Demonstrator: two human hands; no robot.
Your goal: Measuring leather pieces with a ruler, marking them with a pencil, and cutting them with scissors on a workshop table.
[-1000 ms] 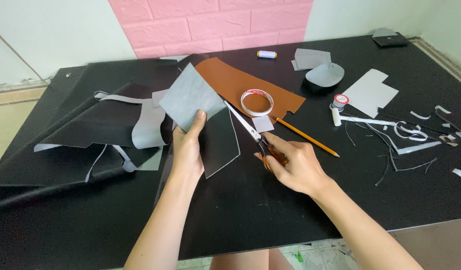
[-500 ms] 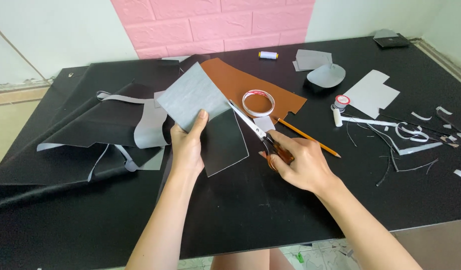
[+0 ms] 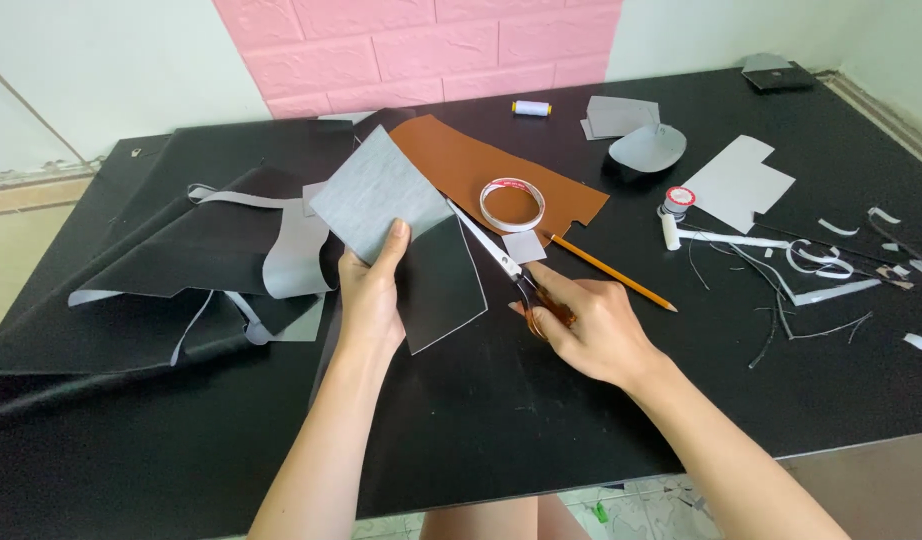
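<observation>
My left hand (image 3: 373, 292) pinches a folded sheet of black material with a grey underside (image 3: 381, 192), lifted off the black table (image 3: 481, 400). A black flap of that sheet (image 3: 443, 285) hangs down to the right of the hand. My right hand (image 3: 586, 325) grips the handles of a pair of scissors (image 3: 491, 250), whose closed blades point up and left toward the sheet's right edge. The blade tip lies just beside the sheet.
A brown leather piece (image 3: 461, 165) carries a roll of tape (image 3: 512, 203). A pencil (image 3: 611, 271) lies right of the scissors. Large black sheets (image 3: 181, 260) pile at the left. Grey cut pieces (image 3: 741, 182), a spool (image 3: 531, 107), a small bottle (image 3: 674, 215) and trimmed strips (image 3: 811, 270) lie at the right.
My left hand has tilted the grey-faced sheet slightly and both hands have shifted a little to the right. The scissors stay in my right hand.
</observation>
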